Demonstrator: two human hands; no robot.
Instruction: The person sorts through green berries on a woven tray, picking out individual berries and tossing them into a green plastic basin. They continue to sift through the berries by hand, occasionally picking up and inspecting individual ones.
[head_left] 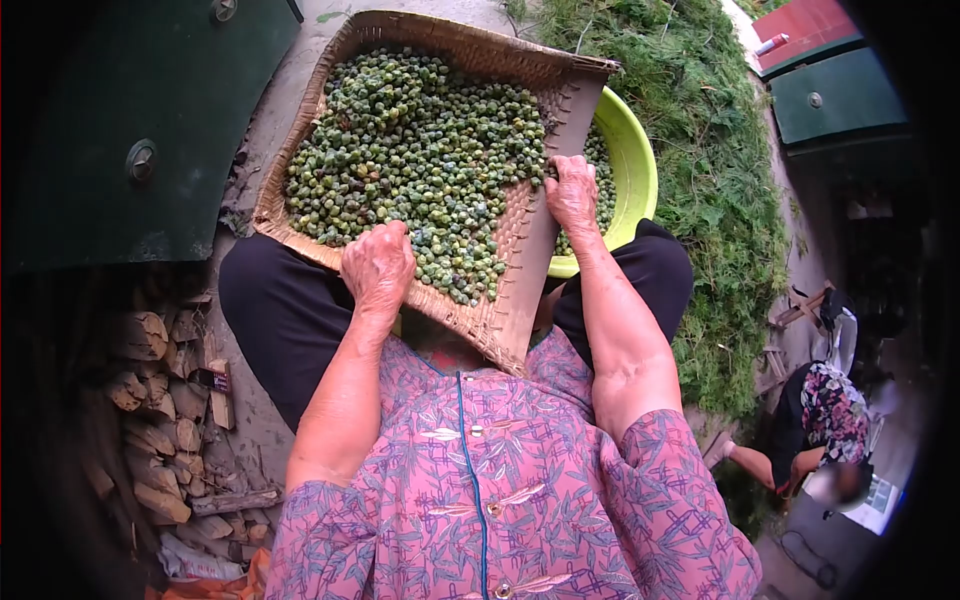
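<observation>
A woven winnowing basket (520,215) rests tilted across my lap, its flat lip on the right. Small round green berries (420,150) are heaped in it, some yellowish or dark. My left hand (377,268) is closed above the near rim, knuckles up; its fingertips, and anything in them, are hidden. My right hand (574,192) is over the lip, its fingers pinched together at a dark green berry by the edge of the heap. Partly under the lip stands a yellow-green basin (632,165) with more berries inside.
Cut feathery greenery (720,220) covers the ground on the right. Split firewood (155,420) is stacked at lower left, below a dark green panel (110,130). Another person (825,420) bends over at far right. A second green panel (835,95) stands at upper right.
</observation>
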